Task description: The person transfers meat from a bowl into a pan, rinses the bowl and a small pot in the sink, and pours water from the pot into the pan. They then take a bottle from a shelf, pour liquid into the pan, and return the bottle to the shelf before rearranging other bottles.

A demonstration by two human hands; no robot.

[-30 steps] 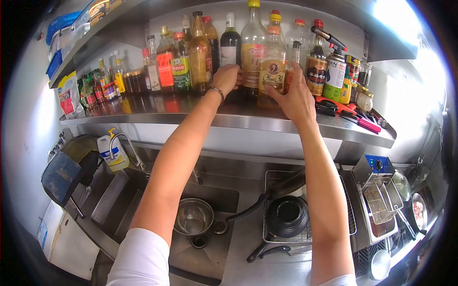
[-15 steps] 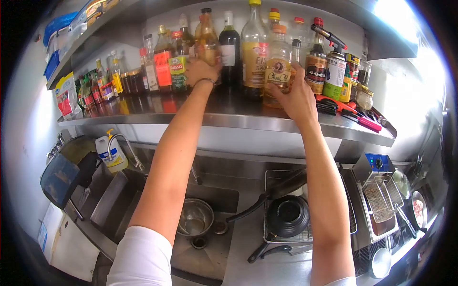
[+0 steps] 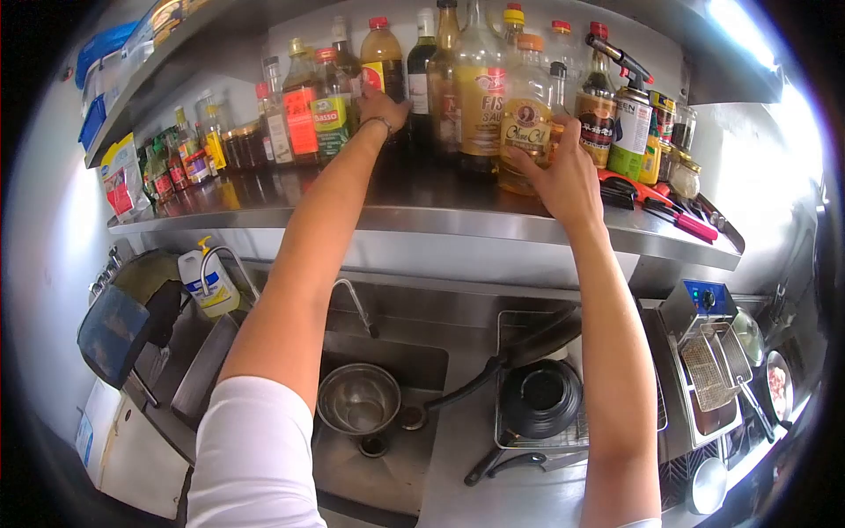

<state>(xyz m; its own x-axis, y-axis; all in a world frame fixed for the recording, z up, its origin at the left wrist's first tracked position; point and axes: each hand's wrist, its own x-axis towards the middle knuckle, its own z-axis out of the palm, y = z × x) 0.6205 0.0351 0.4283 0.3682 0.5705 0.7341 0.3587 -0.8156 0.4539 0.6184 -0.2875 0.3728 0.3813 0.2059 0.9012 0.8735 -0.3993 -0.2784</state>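
On the steel shelf (image 3: 458, 220), in the head view, we have both arms raised. Our left hand (image 3: 380, 106) is at eleven o'clock, its grip closed round the base of an amber red-capped bottle (image 3: 384, 55) among the back row, so that bottle stays upright between its neighbours. Our right hand (image 3: 568, 172), at one o'clock, has its grip spread against the olive oil bottle (image 3: 526, 114), fingers touching its side, seemingly steadying it near the shelf's front. Below, at six o'clock, a metal bowl (image 3: 359, 400) sits in the sink (image 3: 352, 466).
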